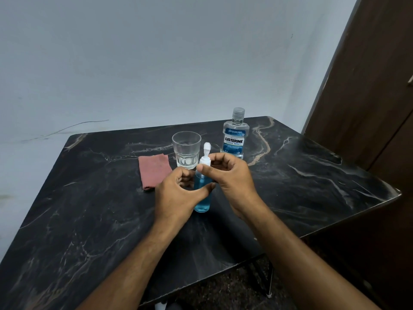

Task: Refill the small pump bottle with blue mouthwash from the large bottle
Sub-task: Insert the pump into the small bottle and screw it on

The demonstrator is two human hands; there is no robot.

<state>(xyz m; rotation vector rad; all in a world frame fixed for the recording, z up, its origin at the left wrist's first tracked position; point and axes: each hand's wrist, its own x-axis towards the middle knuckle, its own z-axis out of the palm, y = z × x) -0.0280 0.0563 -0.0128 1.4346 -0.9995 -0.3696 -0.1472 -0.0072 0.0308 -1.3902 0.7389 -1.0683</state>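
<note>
Your left hand (178, 193) wraps the pump bottle (202, 198) to steady it; your right hand (228, 175) pinches its pump collar (204, 161), presumably to turn it.

Black marble-look table (89, 209) with pale and tan veins, glossy, catching soft light on right side. Set into room corner, back edge near pale blue-grey wall (156, 52). Wall matte, evenly lit, thin dark crack (67, 128) low on left. Dark brown wooden door (368, 86) on right. Dark speckled floor (223, 287) under table's front edge, with black metal table leg (266, 278).
</note>
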